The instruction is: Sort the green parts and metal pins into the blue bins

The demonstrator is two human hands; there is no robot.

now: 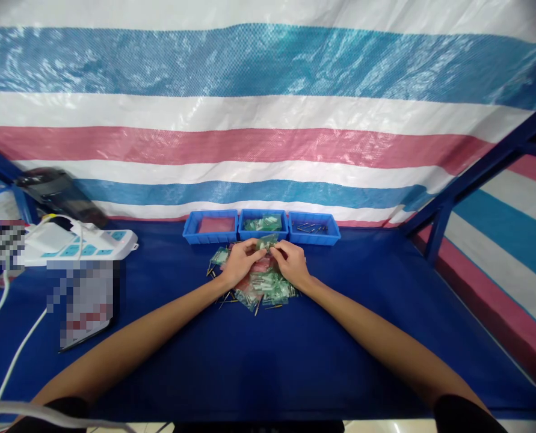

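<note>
Between my two hands, just in front of the middle bin, is a small clear greenish plastic bag (266, 242). My left hand (239, 263) pinches it from the left and my right hand (292, 262) from the right. Below them on the blue table lies a heap of similar small bags (272, 285), mixed with pinkish bags (245, 284) and loose thin metal pins (228, 300) with dark or brass-coloured parts. What the held bag contains is too small to make out.
Behind my hands stand three blue bins: the left bin (187, 233) with pink material, the middle bin (263, 238) with greenish bags, the right bin (315, 239) with thin metal pieces. At left are a white power strip (126, 243), cables, a blurred-out flat device (89, 300) and a dark bottle-like object (62, 192).
</note>
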